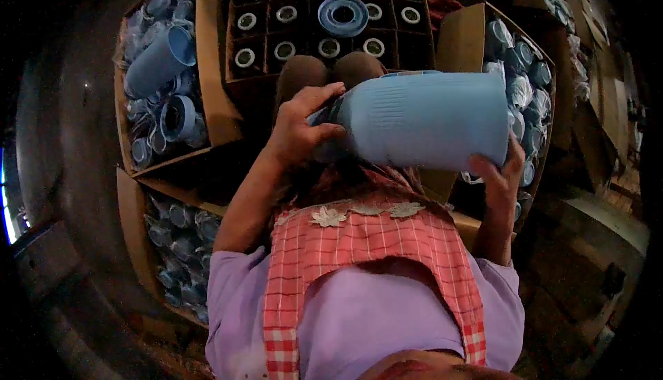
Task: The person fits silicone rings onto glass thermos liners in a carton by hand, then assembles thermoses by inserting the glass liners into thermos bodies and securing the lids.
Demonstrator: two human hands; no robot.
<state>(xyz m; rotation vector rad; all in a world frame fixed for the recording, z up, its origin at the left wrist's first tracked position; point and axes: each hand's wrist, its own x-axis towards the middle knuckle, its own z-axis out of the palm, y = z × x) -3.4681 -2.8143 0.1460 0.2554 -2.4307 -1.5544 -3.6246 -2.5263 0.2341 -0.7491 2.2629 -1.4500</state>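
A large light-blue plastic cylinder with ribbed bands lies sideways above my lap, held between both hands. My left hand grips its narrower, darker end, thumb and fingers curled around it. At the wide end, my right hand supports the lower edge, with fingers bent against the rim. Beyond my knees, a blue ring-shaped part rests on top of a divided carton, whose compartments hold items with round white-rimmed tops.
On the left, an open carton holds wrapped blue parts and a loose blue cylinder. Below it stands another carton of wrapped pieces. At the right, a carton holds more wrapped blue items.
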